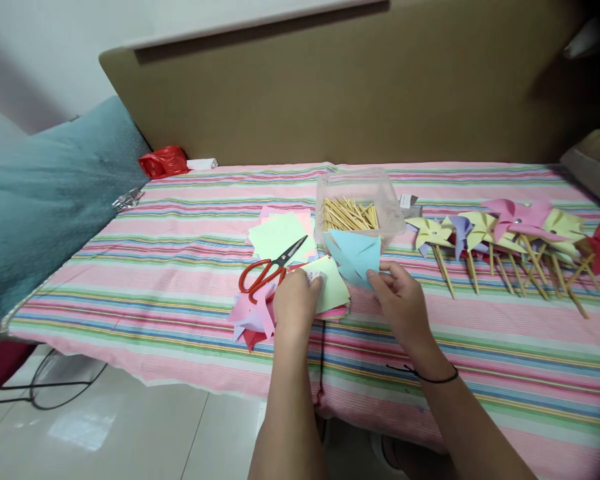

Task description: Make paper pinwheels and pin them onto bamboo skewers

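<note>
Holds a blue paper sheet (pixel 353 259), slit inward from the corners, tilted up just in front of the clear tub (pixel 393 210). Pinches its near right corner between thumb and fingers of the right hand (pixel 400 297). Has the left hand (pixel 295 300) curled shut, apparently on a small speckled packet (pixel 316 275), with contents too small to tell, over the near stack (pixel 334 287) topped by pale green paper.

Appears to be between cutting and shaping: slits made, corners not folded in. Calls, by judgement, for freeing a fingertip or two of the left hand, steadying the middle of the blue paper sheet and bending the points over lightly, without creasing or tearing at the slits.

Leaves little room to the left, with the red-handled scissors (pixel 281 261) lying right by the left hand, blades angled far and right across the far sheets (pixel 280 233). Risks snagging the handles or scattering the loose pink, purple and red cut pieces (pixel 254 310) at near left. Risks brushing the tub too, open and loaded with thin wooden sticks (pixel 350 213), directly beyond the blue paper sheet.

Shows a crowded row of pinwheels (pixel 523 219) on sticks at right, partly overlapping, well clear of the fingers. Includes, at far left, a red plastic bag (pixel 164 162) beside a small white item (pixel 202 164), and a teal cushion (pixel 55 193), all around a striped cloth (pixel 180 227).
</note>
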The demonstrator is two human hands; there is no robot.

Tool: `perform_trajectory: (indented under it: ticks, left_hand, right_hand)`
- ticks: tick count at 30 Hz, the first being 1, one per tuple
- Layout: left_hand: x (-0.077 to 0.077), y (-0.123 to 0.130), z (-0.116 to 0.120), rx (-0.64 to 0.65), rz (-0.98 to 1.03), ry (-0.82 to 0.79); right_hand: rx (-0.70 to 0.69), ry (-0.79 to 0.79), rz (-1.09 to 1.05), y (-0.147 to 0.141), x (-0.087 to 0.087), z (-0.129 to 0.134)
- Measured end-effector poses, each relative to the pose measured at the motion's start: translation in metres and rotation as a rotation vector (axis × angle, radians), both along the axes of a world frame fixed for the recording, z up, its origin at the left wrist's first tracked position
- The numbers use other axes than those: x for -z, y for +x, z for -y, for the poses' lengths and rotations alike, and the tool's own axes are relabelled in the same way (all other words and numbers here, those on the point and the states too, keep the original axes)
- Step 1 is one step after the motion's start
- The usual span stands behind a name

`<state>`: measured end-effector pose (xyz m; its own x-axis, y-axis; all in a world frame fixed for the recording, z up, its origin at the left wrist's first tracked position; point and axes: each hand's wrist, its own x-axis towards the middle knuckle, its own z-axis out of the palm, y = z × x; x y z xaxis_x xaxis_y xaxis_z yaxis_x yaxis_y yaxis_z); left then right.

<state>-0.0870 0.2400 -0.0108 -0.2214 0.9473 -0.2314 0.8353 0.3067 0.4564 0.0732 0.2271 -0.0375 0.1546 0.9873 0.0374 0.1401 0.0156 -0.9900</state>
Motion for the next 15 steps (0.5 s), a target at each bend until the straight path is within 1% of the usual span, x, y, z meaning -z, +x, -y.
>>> perform_trajectory:
  ticks: [3, 6, 9, 13, 15]
  left_hand:
    - [-0.001, 0.009, -0.001, 0.029, -0.101, -0.046]
    - [0.0, 0.014, -0.002, 0.002, -0.145, -0.079]
    - [0.001, 0.017, -0.004, -0.036, -0.182, -0.086]
    - [0.002, 0.019, -0.005, -0.074, -0.221, -0.065]
    - [0.002, 0.02, -0.004, -0.083, -0.235, -0.025]
  right_hand:
    - [0.019, -0.005, -0.129, 0.011, -0.002, 0.004]
    - [0.021, -0.013, -0.262, 0.018, 0.0, 0.006]
    - [-0.006, -0.013, -0.368, 0.022, 0.001, 0.007]
    - [-0.02, 0.013, -0.438, 0.026, -0.002, 0.006]
    - [-0.009, 0.049, -0.441, 0.028, -0.005, 0.006]
